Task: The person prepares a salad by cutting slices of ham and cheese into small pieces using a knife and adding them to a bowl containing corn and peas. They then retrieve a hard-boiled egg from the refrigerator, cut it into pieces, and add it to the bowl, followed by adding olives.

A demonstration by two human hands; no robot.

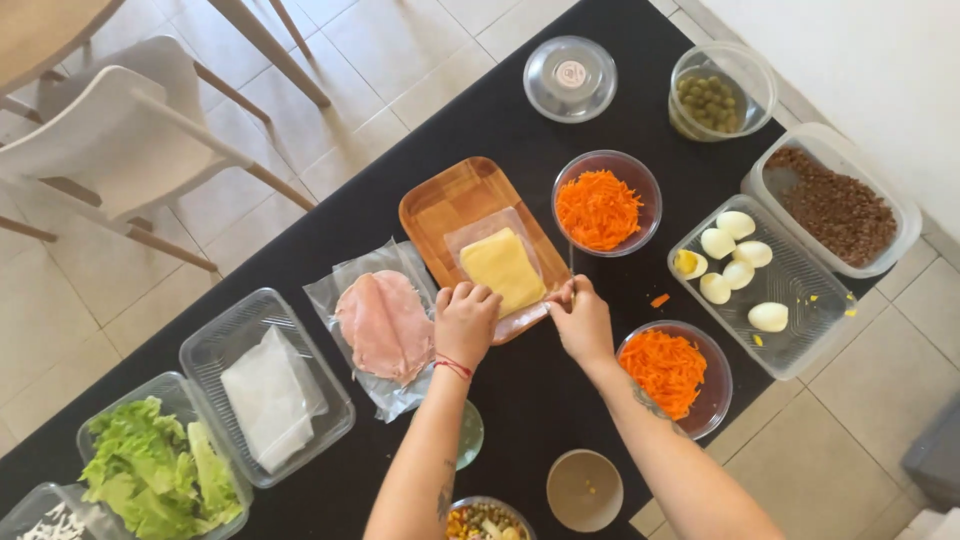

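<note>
Hands pinching cheese packet [502, 268] on wooden tray [450, 200]: left hand [465, 322] and right hand [580, 318] closed, apparently on film edges.

My left hand [465, 322] covers the near corner of the wooden tray [450, 205], and its curled fingers hide whatever they press on there. My right hand [582, 322] closes over something thin at the edge of the cheese packet [502, 268]; I cannot tell what. My forearm hides part of a small green dish [470, 432]. The bottom edge cuts off a bowl of mixed vegetables [485, 522], and the lower left corner clips a tub of white shreds [50, 520]. The chair [120, 140] runs off the left edge. The lid's label [570, 73] is too small to make out.
</note>
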